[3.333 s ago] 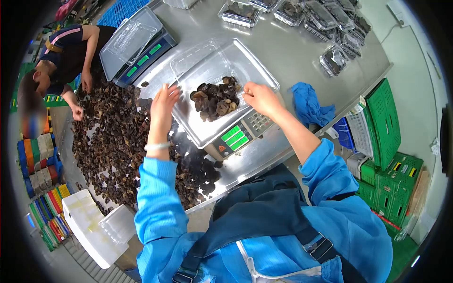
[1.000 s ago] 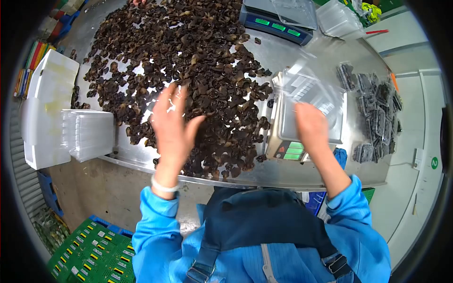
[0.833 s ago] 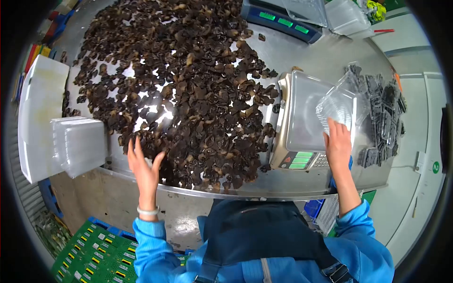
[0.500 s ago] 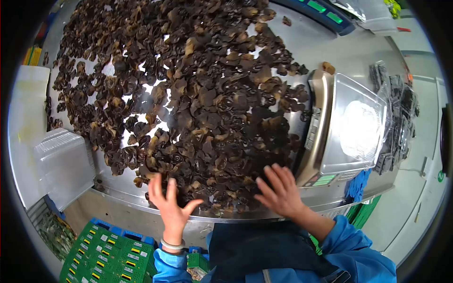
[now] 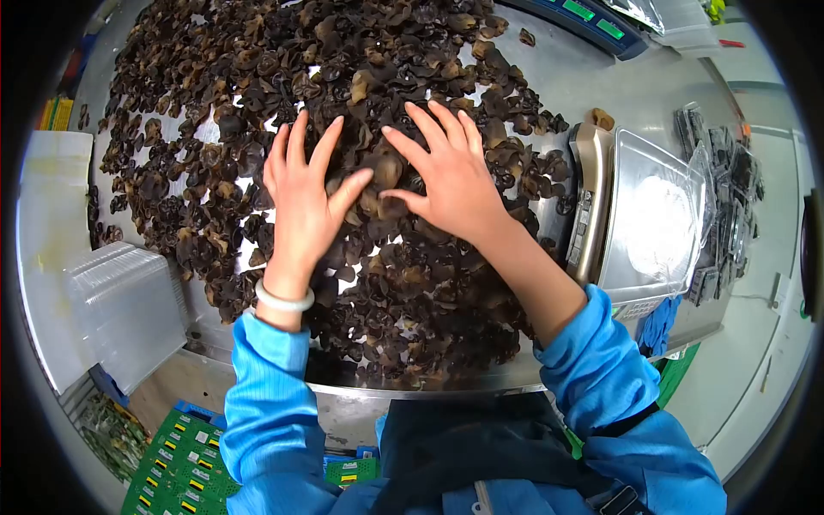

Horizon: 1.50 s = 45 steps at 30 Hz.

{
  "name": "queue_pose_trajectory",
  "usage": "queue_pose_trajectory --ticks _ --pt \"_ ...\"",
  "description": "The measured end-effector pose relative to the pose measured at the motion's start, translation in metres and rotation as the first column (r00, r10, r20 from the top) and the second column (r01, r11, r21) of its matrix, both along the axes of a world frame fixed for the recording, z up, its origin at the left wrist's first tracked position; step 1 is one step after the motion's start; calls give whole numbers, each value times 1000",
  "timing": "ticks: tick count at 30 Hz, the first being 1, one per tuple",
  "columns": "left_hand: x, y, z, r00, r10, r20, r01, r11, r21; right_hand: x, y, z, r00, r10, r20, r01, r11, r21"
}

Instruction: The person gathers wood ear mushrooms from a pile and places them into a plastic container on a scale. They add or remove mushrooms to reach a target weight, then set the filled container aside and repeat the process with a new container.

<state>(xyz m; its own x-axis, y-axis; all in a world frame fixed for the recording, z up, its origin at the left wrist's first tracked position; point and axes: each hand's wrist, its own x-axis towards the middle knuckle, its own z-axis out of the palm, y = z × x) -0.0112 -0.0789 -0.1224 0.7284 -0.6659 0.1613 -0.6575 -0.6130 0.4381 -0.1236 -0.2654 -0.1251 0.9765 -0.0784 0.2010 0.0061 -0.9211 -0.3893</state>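
A wide layer of dark brown wood ear mushrooms (image 5: 412,292) covers much of the steel table (image 5: 549,94). My left hand (image 5: 305,184), with a pale bangle at the wrist, rests palm down over the mushrooms, fingers spread and pointing away from me. To its right, my right hand (image 5: 451,176) also lies over the mushrooms with its fingers apart. A few mushrooms show in the gap between the two thumbs. Neither hand is closed round anything; what lies under the palms is hidden.
Right of the mushrooms stands a weighing scale (image 5: 652,215) with a steel pan. Beyond it are black plastic trays (image 5: 725,206) and blue gloves (image 5: 659,326). A stack of clear plastic containers (image 5: 129,300) sits at left. Another scale (image 5: 592,21) is at the back; green crates (image 5: 184,468) are below.
Both my hands have moved forward from the table's near edge to the middle of the mushrooms. They are now closer together, with the forearms stretched out over the table.
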Motion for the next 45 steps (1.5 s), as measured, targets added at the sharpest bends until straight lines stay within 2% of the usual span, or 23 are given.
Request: queue_pose_trajectory --ticks 2,3,5,7,9,12,16,17,20,21,23,24,27,28,31,32,33,37,41,43,45 --pt "5 -2 -1 999 -22 -31 23 999 38 0 1 -2 1000 7 -21 -6 999 40" --pt "2 2 -4 997 -73 -11 73 997 34 -7 7 0 999 48 10 -49 991 124" --pt "-19 17 8 967 -177 -181 160 982 -100 -30 20 9 996 84 -32 -77 978 193" --pt "-53 35 13 962 -241 -125 228 968 -107 -61 32 13 978 188 -93 -171 971 170" --pt "-85 59 11 948 -304 -93 292 948 -126 -93 50 10 980 197 -1 -194 968 158" --pt "-113 77 13 944 -326 -50 323 945 -58 -122 60 14 984 176 -15 -172 977 126" --pt "-101 79 36 966 -251 -58 255 963 91 -117 49 31 995 98 -23 -97 995 33" --pt "-93 79 44 975 -211 -74 220 963 153 -111 42 42 985 98 -142 -96 995 19" --pt "-80 69 53 974 -20 -225 82 959 272 -87 34 45 953 29 -300 -52 996 -67" --pt "-79 63 51 970 -29 -242 96 958 270 -79 36 42 944 32 -329 -30 999 11" --pt "-79 49 42 957 -31 -290 105 964 243 -66 47 33 921 45 -388 24 985 171" --pt "-79 43 38 958 -76 -278 122 981 153 -64 52 24 957 24 -289 47 971 234" --pt "-82 26 43 808 -131 -575 50 987 -154 -63 54 21 955 25 -296 129 864 487" --pt "-88 23 42 794 -124 -595 13 982 -188 -66 56 25 966 17 -258 143 796 589" --pt "-106 11 60 761 -74 -644 -95 970 -222 -83 56 48 959 -63 -276 245 672 699" --pt "-111 7 68 757 -71 -649 -105 968 -229 -89 54 55 955 -103 -278 279 631 723" --pt "-116 3 78 752 -69 -655 -115 965 -234 -95 50 63 970 -127 -207 239 632 737" --pt "-137 -33 117 769 -146 -622 -17 969 -248 -129 20 102 975 -177 -138 219 613 759" --pt "-164 -100 141 778 -343 -527 174 923 -343 -176 -33 140 938 -332 -105 306 642 703" --pt "-181 -146 157 711 -426 -560 233 893 -384 -203 -65 146 896 -445 10 323 664 675" --pt "-197 -195 166 663 -563 -493 357 817 -452 -232 -99 155 829 -559 12 423 641 641"
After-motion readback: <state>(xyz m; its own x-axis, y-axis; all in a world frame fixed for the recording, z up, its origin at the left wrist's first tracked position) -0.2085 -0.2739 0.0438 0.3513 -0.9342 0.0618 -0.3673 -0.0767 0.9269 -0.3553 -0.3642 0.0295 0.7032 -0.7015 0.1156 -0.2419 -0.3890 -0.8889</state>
